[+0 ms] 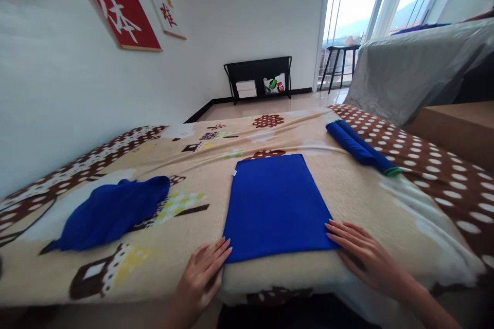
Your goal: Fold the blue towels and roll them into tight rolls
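A blue cloth (275, 205) lies folded flat as a rectangle on the patterned blanket (185, 164), right in front of me. My left hand (203, 277) rests open on the blanket with its fingertips at the cloth's near left corner. My right hand (363, 254) lies flat and open, its fingertips touching the near right corner. Neither hand holds anything. A crumpled blue cloth (111, 211) sits to the left. Two rolled blue cloths (360, 146) lie side by side at the far right.
The blanket covers a bed that reaches to a white wall on the left. A wooden ledge (455, 123) and a grey covered shape (409, 69) stand to the right. A black low shelf (258, 78) and a stool (339, 64) stand across the floor by the window.
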Demonstrator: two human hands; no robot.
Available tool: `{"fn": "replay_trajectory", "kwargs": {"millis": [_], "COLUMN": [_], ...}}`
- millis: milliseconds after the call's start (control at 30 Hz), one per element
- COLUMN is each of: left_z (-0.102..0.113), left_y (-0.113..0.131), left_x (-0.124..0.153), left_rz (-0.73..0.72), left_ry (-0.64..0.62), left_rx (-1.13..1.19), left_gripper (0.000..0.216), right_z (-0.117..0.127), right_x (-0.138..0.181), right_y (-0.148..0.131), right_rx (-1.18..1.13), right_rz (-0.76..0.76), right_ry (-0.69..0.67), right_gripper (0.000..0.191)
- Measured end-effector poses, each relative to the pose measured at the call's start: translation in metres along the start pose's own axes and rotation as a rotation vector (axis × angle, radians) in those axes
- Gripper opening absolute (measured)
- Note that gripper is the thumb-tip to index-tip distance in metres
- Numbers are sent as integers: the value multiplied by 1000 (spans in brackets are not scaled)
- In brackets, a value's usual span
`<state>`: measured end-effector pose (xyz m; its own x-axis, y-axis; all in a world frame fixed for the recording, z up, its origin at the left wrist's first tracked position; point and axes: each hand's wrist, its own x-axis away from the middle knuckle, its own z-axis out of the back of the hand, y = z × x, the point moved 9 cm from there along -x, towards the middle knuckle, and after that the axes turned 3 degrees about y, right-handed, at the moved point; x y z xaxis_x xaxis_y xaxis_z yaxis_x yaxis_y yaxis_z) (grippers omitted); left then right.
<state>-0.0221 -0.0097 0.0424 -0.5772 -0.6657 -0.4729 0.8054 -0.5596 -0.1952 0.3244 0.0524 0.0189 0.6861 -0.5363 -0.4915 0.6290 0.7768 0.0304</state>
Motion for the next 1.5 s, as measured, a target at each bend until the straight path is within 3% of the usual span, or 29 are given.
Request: {"fn": "replay_trajectory", "kwargs": {"millis": [267, 500, 767, 933, 1167, 1500], "left_z": [10, 26, 7, 2, 7, 24], "left_y": [3, 8, -9, -16, -23, -18], "left_x": [-16, -15, -6, -5, -3, -2], "left_rz": [-14, 25, 139, 177, 151, 143], "left_ry": [89, 206, 89, 45, 85, 79], "left_rx": [4, -19, 50, 106, 134, 190], "left_gripper": [49, 30, 47, 41, 31, 31], "right_z": [11, 16, 7, 3, 8, 25], "right_x": [-4, 5, 1, -2, 4, 4], "right_y": [-2, 1, 12, 19, 20, 19], "right_rx": [26, 22, -91, -206, -158, -181], "right_rz": [-16, 8, -82, -182, -126, -127], "right_ry": [196, 232, 100, 49, 163, 150], "right_gripper": [25, 27, 30, 29, 27, 28]}}
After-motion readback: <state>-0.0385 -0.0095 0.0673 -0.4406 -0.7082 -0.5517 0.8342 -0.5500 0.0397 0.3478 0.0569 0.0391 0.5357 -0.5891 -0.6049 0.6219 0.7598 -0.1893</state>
